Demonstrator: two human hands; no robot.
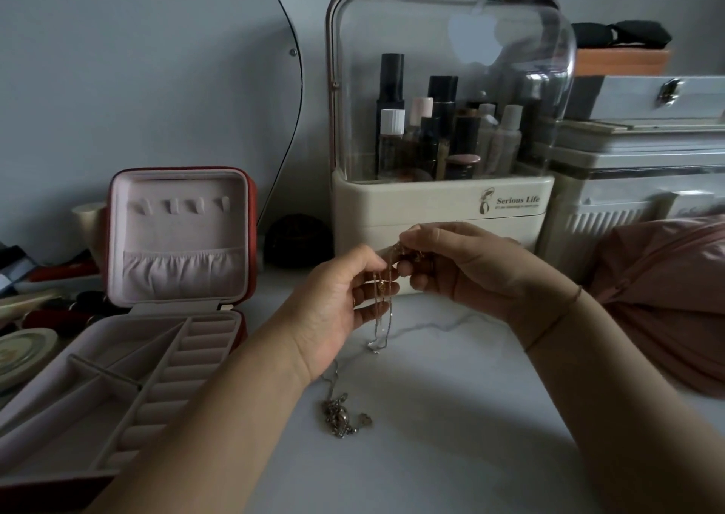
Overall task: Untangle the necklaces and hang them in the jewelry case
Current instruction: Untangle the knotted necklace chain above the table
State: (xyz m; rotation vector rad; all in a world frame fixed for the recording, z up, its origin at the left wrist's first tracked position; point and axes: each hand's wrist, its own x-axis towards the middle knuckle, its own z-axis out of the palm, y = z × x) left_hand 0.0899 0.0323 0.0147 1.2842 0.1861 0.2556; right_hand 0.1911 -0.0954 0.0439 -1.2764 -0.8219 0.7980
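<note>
White, faintly veined tabletop runs under both forearms, and above its middle the person holds a bunch of fine necklaces, gold and silver chains twisted together and hanging in a thin loop whose lowest point is close to the surface. The right hand pinches the top of the bunch between thumb and fingertips; the left hand grips the strands lower down with curled fingers, near what looks like a small gold pendant, though it is too blurred to be sure. A second silver tangle lies on the table below the left wrist. To the left stands the open jewelry case, red outside, pale pink inside, its lid upright with a row of hooks bare. Behind it leans a mirror; pink fabric lies at right. A clear-domed cosmetics organizer full of bottles reads "Serious Life".
</note>
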